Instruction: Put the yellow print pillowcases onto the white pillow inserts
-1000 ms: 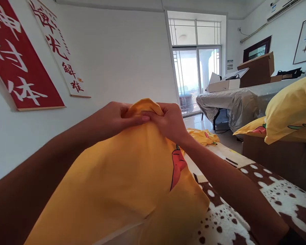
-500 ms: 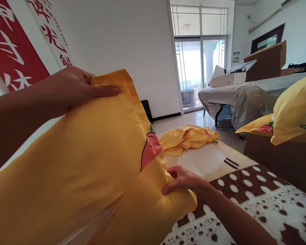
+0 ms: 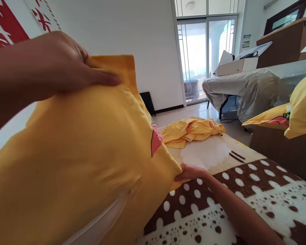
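A yellow pillowcase (image 3: 91, 136) with a pink cartoon print fills the left and middle of the head view. My left hand (image 3: 63, 63) pinches its upper corner, thumb on the near side and fingers behind. Lower down on the right, my right hand (image 3: 190, 172) grips another part of the edge, pulling the cloth taut between the two hands. Through a slit near the bottom, a white pillow (image 3: 102, 221) shows inside. The fingertips of both hands are partly hidden by cloth.
Below lies a brown and white patterned blanket (image 3: 206, 211) on a bed. Crumpled yellow cloth (image 3: 193, 132) rests at its far end. At right, yellow pillows (image 3: 303, 105) sit on a brown box (image 3: 277, 146). Behind stand a plastic-covered table (image 3: 257, 81) and cardboard boxes (image 3: 288, 41).
My left hand has risen with the pillowcase corner. My right hand has shifted slightly right along the edge, and the cloth between them is stretched flatter. The view has tilted down and left a little.
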The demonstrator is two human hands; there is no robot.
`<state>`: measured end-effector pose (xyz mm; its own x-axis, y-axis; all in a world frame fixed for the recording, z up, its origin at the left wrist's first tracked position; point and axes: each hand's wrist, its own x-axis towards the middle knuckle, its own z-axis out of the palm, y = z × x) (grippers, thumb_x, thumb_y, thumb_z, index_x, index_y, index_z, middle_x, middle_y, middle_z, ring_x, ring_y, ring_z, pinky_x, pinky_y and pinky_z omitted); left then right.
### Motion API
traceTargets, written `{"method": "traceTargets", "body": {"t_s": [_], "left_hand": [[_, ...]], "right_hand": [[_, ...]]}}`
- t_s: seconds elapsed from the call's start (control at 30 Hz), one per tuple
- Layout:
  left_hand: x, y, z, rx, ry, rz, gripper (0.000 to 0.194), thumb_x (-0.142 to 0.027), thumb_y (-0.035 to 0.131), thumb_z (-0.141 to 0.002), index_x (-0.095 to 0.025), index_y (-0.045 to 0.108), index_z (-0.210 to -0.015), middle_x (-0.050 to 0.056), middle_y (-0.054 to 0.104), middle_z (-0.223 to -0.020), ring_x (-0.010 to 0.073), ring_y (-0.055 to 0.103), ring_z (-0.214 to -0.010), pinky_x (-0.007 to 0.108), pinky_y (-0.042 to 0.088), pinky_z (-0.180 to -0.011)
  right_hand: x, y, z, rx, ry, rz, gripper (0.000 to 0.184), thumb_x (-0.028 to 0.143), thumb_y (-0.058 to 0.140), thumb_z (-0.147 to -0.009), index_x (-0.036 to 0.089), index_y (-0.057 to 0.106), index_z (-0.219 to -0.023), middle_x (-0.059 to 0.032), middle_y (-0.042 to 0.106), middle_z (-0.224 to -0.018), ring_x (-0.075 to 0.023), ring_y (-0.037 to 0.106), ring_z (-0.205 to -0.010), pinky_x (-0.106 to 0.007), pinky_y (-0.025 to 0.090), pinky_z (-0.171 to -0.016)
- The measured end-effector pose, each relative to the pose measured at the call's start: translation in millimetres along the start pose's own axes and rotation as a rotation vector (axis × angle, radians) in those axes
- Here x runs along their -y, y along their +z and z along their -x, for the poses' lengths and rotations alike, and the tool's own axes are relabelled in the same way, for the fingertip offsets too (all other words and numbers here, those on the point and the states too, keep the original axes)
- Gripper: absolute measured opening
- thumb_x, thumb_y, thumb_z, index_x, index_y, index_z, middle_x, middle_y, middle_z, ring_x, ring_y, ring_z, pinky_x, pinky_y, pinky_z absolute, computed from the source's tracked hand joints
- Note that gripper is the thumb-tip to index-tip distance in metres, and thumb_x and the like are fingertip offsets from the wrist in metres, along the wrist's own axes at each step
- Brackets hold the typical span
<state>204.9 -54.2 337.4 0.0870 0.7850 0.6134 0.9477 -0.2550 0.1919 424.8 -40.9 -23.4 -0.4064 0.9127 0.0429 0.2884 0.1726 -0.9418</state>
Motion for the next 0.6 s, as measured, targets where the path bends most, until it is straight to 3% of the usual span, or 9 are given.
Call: {"method": "traceTargets", "body": {"t_s": [0.1, 0.2, 0.3, 0.4, 0.47, 0.53, 0.6], "left_hand": [[-27, 10.2, 26, 0.014, 0.042, -0.012, 0.082, -0.078, 0.059, -0.054, 0.0, 0.063, -0.076, 0.008, 0.06, -0.087, 0.048, 0.06, -0.097, 0.062, 0.045, -0.079], [-31, 13.8, 30, 0.082, 0.065, 0.132, 0.083, -0.077, 0.064, -0.051, -0.002, 0.064, -0.086, 0.008, 0.063, -0.089, 0.0428, 0.063, -0.096, 0.055, 0.047, -0.077], [-24, 14.1, 24, 0.198, 0.036, 0.387, 0.071, -0.062, 0.074, -0.055, -0.003, 0.064, -0.094, 0.005, 0.067, -0.09, 0.032, 0.067, -0.091, 0.046, 0.05, -0.075], [-12, 19.1, 14, 0.429, 0.037, 0.58, 0.063, -0.05, 0.078, -0.059, -0.003, 0.065, -0.098, 0.005, 0.071, -0.089, 0.0292, 0.069, -0.089, 0.044, 0.052, -0.076], [2, 27.7, 8, 0.55, 0.069, 0.624, 0.064, -0.053, 0.072, -0.065, -0.006, 0.063, -0.108, 0.003, 0.072, -0.094, 0.0272, 0.069, -0.091, 0.044, 0.052, -0.079], [21, 40.3, 7, 0.585, 0.07, 0.642, 0.072, -0.063, 0.059, -0.073, -0.013, 0.054, -0.124, -0.001, 0.072, -0.1, 0.0228, 0.068, -0.093, 0.043, 0.051, -0.082], [45, 56.2, 12, 0.651, -0.03, 0.636, 0.082, -0.074, 0.043, -0.075, -0.016, 0.045, -0.133, -0.003, 0.071, -0.104, 0.0206, 0.067, -0.094, 0.04, 0.051, -0.085]], "right_hand": [[9, -9, 8, 0.061, -0.116, -0.111, 0.054, 0.036, 0.084, -0.05, 0.018, 0.069, -0.099, 0.0001, 0.069, -0.091, -0.0228, 0.06, -0.095, -0.033, 0.048, -0.089], [35, 0, 18, 0.057, -0.236, -0.334, 0.079, 0.038, 0.085, -0.052, 0.021, 0.056, -0.124, -0.0054, 0.065, -0.114, -0.0235, 0.059, -0.105, -0.036, 0.047, -0.094], [57, 23, 24, 0.017, -0.162, -0.385, 0.061, 0.037, 0.083, -0.058, 0.02, 0.063, -0.113, -0.0055, 0.068, -0.107, -0.024, 0.064, -0.097, -0.035, 0.052, -0.085], [65, 40, 26, -0.019, -0.115, -0.362, 0.042, 0.036, 0.082, -0.06, 0.019, 0.067, -0.097, -0.0039, 0.07, -0.098, -0.0239, 0.065, -0.094, -0.036, 0.053, -0.084], [67, 43, 27, -0.063, -0.142, -0.328, 0.041, 0.035, 0.081, -0.061, 0.019, 0.067, -0.096, -0.0033, 0.069, -0.098, -0.0234, 0.064, -0.095, -0.038, 0.052, -0.087], [67, 43, 27, -0.102, -0.185, -0.273, 0.042, 0.036, 0.08, -0.062, 0.019, 0.066, -0.099, -0.0039, 0.068, -0.1, -0.0231, 0.063, -0.098, -0.039, 0.051, -0.089], [66, 41, 27, -0.103, -0.218, -0.255, 0.043, 0.038, 0.079, -0.064, 0.019, 0.065, -0.101, -0.0048, 0.068, -0.102, -0.0226, 0.062, -0.098, -0.039, 0.051, -0.09]]}}
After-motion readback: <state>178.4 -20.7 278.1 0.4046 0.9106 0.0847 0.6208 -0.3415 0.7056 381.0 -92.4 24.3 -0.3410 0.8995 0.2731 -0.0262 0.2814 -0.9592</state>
